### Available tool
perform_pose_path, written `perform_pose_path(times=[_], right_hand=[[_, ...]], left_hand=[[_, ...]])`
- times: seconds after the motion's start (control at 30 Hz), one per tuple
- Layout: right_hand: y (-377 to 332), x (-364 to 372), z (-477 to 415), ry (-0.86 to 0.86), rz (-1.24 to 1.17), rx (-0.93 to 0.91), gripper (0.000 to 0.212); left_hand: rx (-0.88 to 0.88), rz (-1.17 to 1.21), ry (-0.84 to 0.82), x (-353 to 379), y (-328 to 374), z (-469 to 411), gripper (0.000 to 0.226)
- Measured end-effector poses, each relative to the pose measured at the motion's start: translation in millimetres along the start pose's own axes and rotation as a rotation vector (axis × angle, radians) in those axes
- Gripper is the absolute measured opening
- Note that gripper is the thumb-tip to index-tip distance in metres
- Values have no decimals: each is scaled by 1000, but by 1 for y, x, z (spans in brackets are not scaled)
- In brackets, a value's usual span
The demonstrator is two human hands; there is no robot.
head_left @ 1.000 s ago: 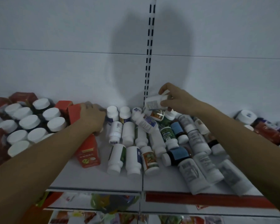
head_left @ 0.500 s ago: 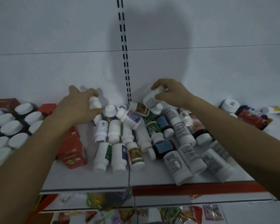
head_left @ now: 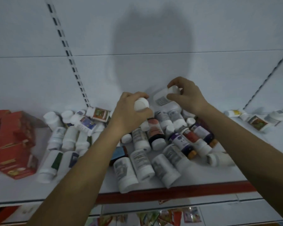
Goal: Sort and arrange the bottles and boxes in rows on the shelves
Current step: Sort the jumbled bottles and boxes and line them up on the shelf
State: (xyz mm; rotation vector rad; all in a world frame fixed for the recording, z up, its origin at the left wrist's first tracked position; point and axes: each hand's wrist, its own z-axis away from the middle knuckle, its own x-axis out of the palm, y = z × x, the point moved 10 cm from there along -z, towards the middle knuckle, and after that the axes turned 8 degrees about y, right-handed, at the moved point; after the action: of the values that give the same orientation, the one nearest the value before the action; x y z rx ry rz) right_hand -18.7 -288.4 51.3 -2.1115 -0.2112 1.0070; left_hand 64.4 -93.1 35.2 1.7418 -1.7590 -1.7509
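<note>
My left hand (head_left: 129, 115) grips a white-capped bottle (head_left: 141, 104) above the middle of a heap of lying bottles (head_left: 153, 154) on the white shelf (head_left: 260, 154). My right hand (head_left: 188, 97) holds a tilted white bottle (head_left: 164, 97) with a grey label, just right of the left hand and close to the back wall. Red boxes (head_left: 13, 144) stand at the shelf's left end. A rough row of white bottles (head_left: 69, 141) lies between the boxes and my left arm.
A few more bottles (head_left: 258, 122) lie at the shelf's far right. The shelf's front edge carries a red strip (head_left: 178, 193). Colourful packets (head_left: 167, 216) sit on the shelf below. A slotted upright (head_left: 67, 51) runs up the back wall.
The view has swung right. My left hand has come from the red boxes to the middle of the heap, now gripping a white-capped bottle. My right hand has kept its bottle, lifted near the wall.
</note>
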Motion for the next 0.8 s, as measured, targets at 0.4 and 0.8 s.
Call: perform_pose_path(times=[0.4, 0.8], right_hand=[[159, -168, 109, 610, -171, 264, 25], [229, -157, 129, 302, 80, 202, 62]], left_hand=[[30, 157, -75, 171, 85, -2, 38], [64, -15, -332, 301, 130, -35, 78]])
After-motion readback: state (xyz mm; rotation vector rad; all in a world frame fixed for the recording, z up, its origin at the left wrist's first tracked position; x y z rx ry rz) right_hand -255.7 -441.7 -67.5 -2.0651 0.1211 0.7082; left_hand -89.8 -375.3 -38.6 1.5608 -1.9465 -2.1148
